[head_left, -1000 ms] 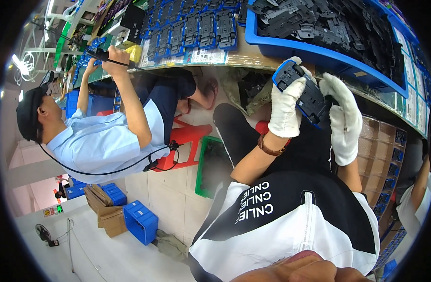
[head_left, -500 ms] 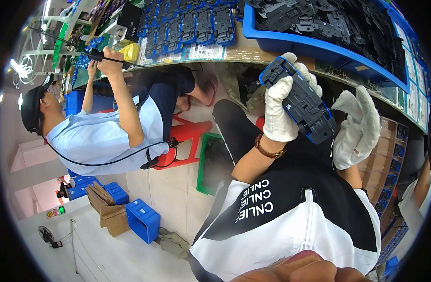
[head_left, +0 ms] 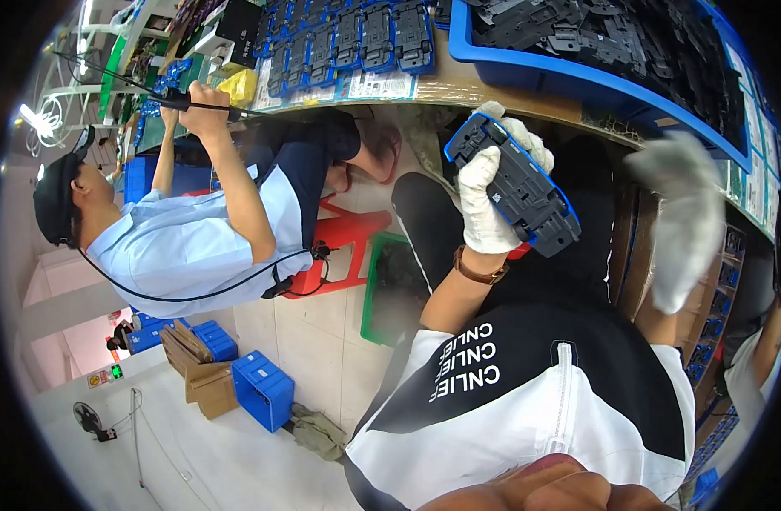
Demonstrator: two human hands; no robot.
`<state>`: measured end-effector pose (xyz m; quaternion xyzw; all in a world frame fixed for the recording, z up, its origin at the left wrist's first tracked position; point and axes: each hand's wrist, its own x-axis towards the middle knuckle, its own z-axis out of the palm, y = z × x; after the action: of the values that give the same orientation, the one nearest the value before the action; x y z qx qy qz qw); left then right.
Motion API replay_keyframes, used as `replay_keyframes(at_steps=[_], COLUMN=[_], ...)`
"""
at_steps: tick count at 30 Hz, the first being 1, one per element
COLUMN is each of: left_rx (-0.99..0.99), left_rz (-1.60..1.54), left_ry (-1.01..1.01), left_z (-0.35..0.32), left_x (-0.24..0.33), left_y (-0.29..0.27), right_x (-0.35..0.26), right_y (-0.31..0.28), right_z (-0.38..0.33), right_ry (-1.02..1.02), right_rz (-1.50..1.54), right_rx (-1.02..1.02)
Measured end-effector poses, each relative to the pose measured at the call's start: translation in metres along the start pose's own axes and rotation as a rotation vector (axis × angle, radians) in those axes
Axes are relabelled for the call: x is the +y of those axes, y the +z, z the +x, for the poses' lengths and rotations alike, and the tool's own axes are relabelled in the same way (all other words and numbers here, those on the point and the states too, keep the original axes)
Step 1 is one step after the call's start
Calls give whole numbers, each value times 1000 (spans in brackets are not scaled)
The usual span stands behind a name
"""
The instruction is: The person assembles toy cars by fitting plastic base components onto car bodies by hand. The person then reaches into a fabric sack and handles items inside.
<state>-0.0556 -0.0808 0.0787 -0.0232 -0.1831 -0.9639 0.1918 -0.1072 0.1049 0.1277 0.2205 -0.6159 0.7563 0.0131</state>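
My left hand [head_left: 482, 198], in a white glove, grips a toy car [head_left: 527, 192] with its black underside turned up and a blue body showing along the edges. The thumb presses on the underside while the fingers wrap round the far side. The car is tilted, held over my lap below the table edge. My right hand [head_left: 687, 223], also gloved, is apart from the car on the right, just below the front of a blue bin [head_left: 608, 100]. Motion blur smears its fingers, so what they hold, if anything, cannot be made out.
Black plastic chassis parts [head_left: 595, 43] fill the blue bin. Rows of similar toy cars [head_left: 378, 38] lie on the table to its left. A co-worker [head_left: 178, 230] sits at the left near a red stool [head_left: 339, 247]. A green crate [head_left: 378, 294] stands on the floor.
My right hand has moved away from the car, up and to the right toward the bin. My left hand and the toy car have shifted slightly left.
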Motion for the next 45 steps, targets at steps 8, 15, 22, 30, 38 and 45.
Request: replay_keyframes(at_steps=[8,15,22,30,38,45], left_rx=[101,205,261,419,422,290], left_rz=[212,123,126,141,247,220], left_ry=[178,33,78,38,-26,-147], left_z=[-1,-9,-8,-2,-5,-7], left_x=[-12,-11,-14,-15,-23,-24], left_y=[5,5,5,-4,-12,-6], right_x=[21,22,37,40,36,35], right_y=[36,39,38,34,34,28], right_z=[-27,-22,-21,-16,-14,-12], right_ry=[668,598,540,-355,-285,-242], right_rz=[204,51,236,-870,-827,-626], right_rx=[-287,-301,-245,-305,-191,-17])
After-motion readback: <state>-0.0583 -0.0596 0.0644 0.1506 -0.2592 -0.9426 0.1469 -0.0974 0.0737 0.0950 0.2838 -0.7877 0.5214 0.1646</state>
